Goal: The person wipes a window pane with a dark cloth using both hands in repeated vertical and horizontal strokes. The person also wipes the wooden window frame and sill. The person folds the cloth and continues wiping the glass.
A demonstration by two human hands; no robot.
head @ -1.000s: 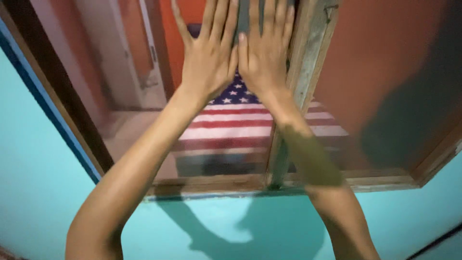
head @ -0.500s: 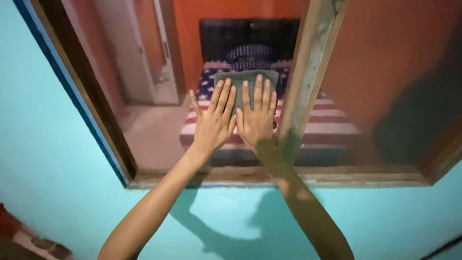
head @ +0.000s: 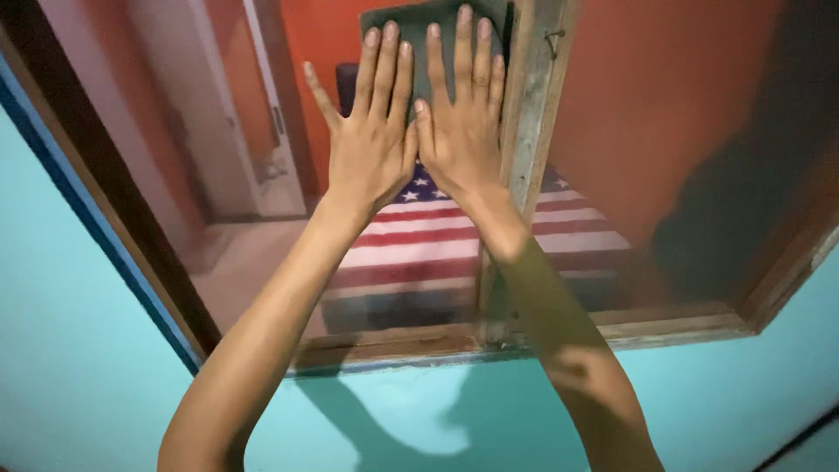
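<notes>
Flat-palmed left hand [head: 371, 140] and right hand [head: 461, 122] — perhaps pressing grey cloth [head: 418, 31].

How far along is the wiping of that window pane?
Hard to call any part finished: the glass pane shows no clear before-and-after. In hand: the left hand and right hand press a grey-green cloth flat against the pane's top, beside the wooden middle post. The pane right of the post has no cloth on it.
</notes>
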